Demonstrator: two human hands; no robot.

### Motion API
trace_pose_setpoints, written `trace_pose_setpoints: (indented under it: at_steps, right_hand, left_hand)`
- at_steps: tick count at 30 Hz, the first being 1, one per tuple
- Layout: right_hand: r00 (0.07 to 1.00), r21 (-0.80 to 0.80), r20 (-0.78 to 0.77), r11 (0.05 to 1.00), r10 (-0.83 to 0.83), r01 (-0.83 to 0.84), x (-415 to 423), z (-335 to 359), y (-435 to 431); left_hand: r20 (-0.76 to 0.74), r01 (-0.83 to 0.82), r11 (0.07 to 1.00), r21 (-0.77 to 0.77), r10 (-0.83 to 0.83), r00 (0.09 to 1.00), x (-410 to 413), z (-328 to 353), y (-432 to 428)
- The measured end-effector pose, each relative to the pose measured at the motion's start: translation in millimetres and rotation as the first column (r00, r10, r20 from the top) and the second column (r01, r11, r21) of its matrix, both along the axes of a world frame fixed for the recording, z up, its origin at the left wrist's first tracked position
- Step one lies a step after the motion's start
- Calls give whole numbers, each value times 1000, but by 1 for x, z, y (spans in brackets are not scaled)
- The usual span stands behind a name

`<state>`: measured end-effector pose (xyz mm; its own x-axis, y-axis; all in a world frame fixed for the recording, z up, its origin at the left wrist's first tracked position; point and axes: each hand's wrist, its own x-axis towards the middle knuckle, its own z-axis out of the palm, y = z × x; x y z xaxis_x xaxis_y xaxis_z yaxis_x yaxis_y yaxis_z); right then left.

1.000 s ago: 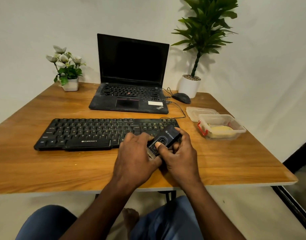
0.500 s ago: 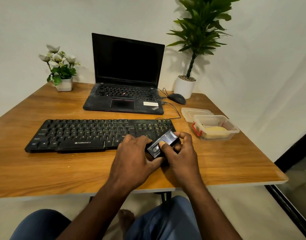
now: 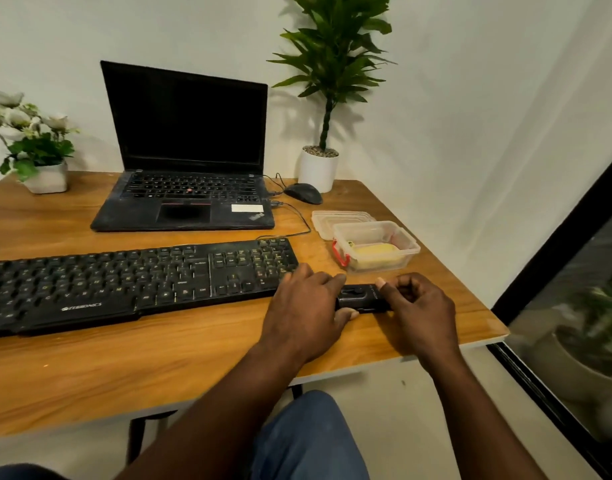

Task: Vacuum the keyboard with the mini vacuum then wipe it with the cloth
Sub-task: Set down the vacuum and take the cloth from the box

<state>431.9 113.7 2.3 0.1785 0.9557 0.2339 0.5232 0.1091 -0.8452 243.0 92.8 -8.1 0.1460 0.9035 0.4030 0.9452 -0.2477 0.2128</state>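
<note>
A black dusty keyboard lies across the wooden table. Just right of its lower right corner, the small black mini vacuum lies sideways low over the table, held from both ends. My left hand grips its left end, fingers curled over it. My right hand pinches its right end between thumb and fingers. A yellow cloth sits inside a clear plastic box with a red latch, just behind my hands.
An open black laptop stands behind the keyboard, with a mouse and cable to its right. The box's lid lies behind the box. A flower pot sits far left, a tall potted plant far right. The table's edge is near my right hand.
Both hands moved the mini vacuum rightward, off the keyboard's corner, and turned it from tilted up to lying level and sideways. The view shifted right.
</note>
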Motion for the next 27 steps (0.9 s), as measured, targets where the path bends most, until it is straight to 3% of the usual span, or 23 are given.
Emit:
trace_pose_setpoints:
  at_steps: [7,10,13,15,17,21,23,27]
  right_hand:
    - [987,23,114,994,-111,109,23,3,22]
    - [965,147,205,979,-166,137,32,22,39]
    - [914,288,392,958,-106,-12,35,53,76]
    - [791,126,604,968,97,-215,30,73,110]
    - [558,-147,766,932,318,-330,18,86,140]
    - [245,-465,794,816,556,-343,-10,84,177]
    - [183,-500,796,796,578,-341,-15,82,182]
    - [156,-461,813,785,560,-415,-13,80,180]
  left_hand:
    - [5,26,1000,-14,-25,1000,32,0,20]
    - [41,25,999,-32,-24,999,31,3,23]
    - [98,-25,998,62,18,995,33,20,37]
    - [90,-64,991,114,54,994,34,35,57]
    - [42,-70,996,60,67,997,36,45,74]
    - [-49,-51,999,-9,50,998,38,37,88]
    - [25,-55,998,13,55,998,36,30,87]
    - [223,-57,996,-65,70,972,32,24,86]
